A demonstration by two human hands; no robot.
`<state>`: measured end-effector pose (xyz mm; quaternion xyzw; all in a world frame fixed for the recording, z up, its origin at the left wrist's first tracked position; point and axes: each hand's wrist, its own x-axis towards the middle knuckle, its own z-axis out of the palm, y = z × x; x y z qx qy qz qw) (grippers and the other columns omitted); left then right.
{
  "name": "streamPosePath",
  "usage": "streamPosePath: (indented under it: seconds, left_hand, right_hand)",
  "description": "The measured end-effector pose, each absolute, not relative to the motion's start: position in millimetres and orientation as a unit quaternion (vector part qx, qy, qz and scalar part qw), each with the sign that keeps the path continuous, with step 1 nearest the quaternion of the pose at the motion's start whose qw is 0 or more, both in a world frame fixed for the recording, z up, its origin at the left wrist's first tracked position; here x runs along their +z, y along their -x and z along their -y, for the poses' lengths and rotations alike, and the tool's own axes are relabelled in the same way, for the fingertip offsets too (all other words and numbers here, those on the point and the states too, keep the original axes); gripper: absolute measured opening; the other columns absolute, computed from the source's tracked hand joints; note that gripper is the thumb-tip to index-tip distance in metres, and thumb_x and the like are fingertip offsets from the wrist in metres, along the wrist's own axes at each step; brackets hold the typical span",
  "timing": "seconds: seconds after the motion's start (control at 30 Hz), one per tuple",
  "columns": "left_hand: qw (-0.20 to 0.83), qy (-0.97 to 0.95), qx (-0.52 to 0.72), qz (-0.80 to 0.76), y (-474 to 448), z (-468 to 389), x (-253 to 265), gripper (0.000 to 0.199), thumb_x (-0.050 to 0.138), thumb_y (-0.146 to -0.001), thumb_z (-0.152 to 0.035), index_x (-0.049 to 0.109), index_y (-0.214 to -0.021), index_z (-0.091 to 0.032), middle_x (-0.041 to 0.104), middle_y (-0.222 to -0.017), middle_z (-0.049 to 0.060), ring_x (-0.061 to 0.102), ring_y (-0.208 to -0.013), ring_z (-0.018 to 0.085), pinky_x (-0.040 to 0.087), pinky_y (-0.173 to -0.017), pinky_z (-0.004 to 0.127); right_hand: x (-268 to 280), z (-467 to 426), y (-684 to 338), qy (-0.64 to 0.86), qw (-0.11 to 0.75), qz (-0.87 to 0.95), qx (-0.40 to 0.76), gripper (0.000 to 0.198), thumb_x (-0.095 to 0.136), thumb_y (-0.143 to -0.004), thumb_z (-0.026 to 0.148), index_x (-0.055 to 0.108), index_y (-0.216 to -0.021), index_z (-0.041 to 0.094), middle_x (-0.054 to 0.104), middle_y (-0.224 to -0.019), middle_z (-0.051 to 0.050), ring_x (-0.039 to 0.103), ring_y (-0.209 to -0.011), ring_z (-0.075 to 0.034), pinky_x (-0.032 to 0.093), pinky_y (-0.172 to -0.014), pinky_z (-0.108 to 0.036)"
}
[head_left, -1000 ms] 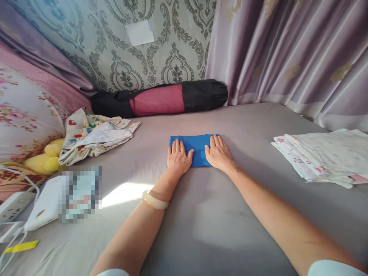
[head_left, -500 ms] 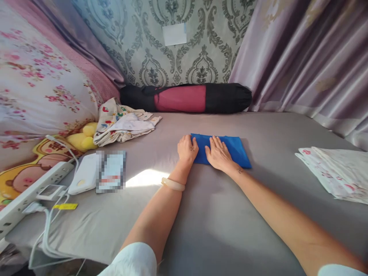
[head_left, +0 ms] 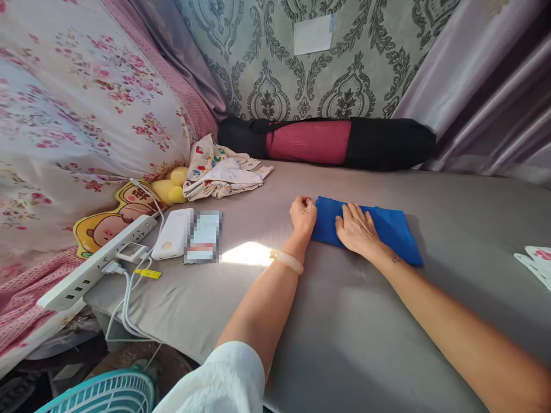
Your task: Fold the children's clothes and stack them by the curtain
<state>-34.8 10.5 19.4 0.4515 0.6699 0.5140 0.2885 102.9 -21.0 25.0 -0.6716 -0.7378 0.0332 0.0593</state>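
A blue folded cloth (head_left: 391,226) lies flat on the grey bed sheet. Against its left edge rests my left hand (head_left: 303,215), its fingers curled in and a pale bangle (head_left: 287,261) on its wrist. Whether those fingers pinch any of the fabric is hidden. My right hand (head_left: 356,228) lies palm down across the middle of the blue cloth, fingers stretched out and pressed on it. The cloth's right part reaches out past that hand.
Left of my arms are a white power bank (head_left: 173,234), a blurred-out phone-like item (head_left: 204,236), a power strip (head_left: 97,264) and cables. Behind lie crumpled printed cloth (head_left: 228,175) and a long black-and-red bag (head_left: 327,142). A turquoise fan (head_left: 103,393) stands below the bed's edge.
My view has swung to the left, bringing the fan into sight and most of the folded white cloth at right out of it. My left hand's fingers are more curled; my right hand stays flat.
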Motion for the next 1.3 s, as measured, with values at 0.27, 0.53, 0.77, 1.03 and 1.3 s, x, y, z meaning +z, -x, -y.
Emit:
streamPosePath:
  seconds: [0.27,0.53,0.77,1.03,1.3]
  left_hand:
    - [0.284,-0.431,0.540,-0.664,36.6,-15.1,16.2,0.022,0.050,-0.088,-0.018,0.070,-0.094,-0.017,0.075,-0.098,0.010,0.068,-0.098,0.021,0.050,-0.090,0.030]
    - [0.275,-0.422,0.562,-0.656,37.2,-15.6,16.1,0.021,0.048,-0.089,-0.018,0.068,-0.094,-0.017,0.074,-0.097,0.008,0.067,-0.095,0.019,0.050,-0.089,0.029]
    - [0.260,-0.406,0.600,-0.639,42.0,-17.7,16.6,0.020,0.047,-0.090,-0.018,0.066,-0.097,-0.016,0.073,-0.096,0.008,0.068,-0.092,0.017,0.050,-0.086,0.027]
    - [0.255,-0.406,0.610,-0.631,41.5,-19.5,13.3,0.020,0.047,-0.087,-0.018,0.065,-0.093,-0.015,0.072,-0.091,0.007,0.068,-0.089,0.016,0.051,-0.085,0.027]
    - [0.248,-0.413,0.615,-0.624,39.6,-19.7,10.6,0.022,0.047,-0.084,-0.020,0.066,-0.091,-0.015,0.073,-0.089,0.008,0.068,-0.086,0.017,0.052,-0.084,0.027]
  right_hand:
    - [8.8,12.0,-71.5,0.639,0.089,0.763,0.043,0.065,0.017,-0.100,0.038,0.028,-0.153,0.002,0.023,-0.162,-0.016,0.020,-0.150,-0.027,0.018,-0.121,-0.046]
    - [16.4,12.7,-69.5,0.629,0.073,0.774,0.025,0.065,0.022,-0.098,0.036,0.030,-0.152,0.000,0.023,-0.161,-0.020,0.019,-0.150,-0.030,0.017,-0.120,-0.050]
    - [11.3,13.7,-53.1,0.611,0.066,0.788,0.040,0.066,0.022,-0.097,0.035,0.029,-0.152,0.001,0.022,-0.162,-0.016,0.014,-0.151,-0.027,0.014,-0.122,-0.046]
    - [18.6,15.4,-56.1,0.604,0.066,0.792,0.065,0.065,0.023,-0.098,0.037,0.031,-0.152,0.002,0.024,-0.162,-0.016,0.016,-0.151,-0.028,0.015,-0.122,-0.047]
    - [28.3,-8.8,-57.7,0.583,0.100,0.806,0.021,0.059,0.023,-0.099,0.031,0.036,-0.149,0.003,0.029,-0.160,-0.015,0.018,-0.150,-0.026,0.010,-0.122,-0.047]
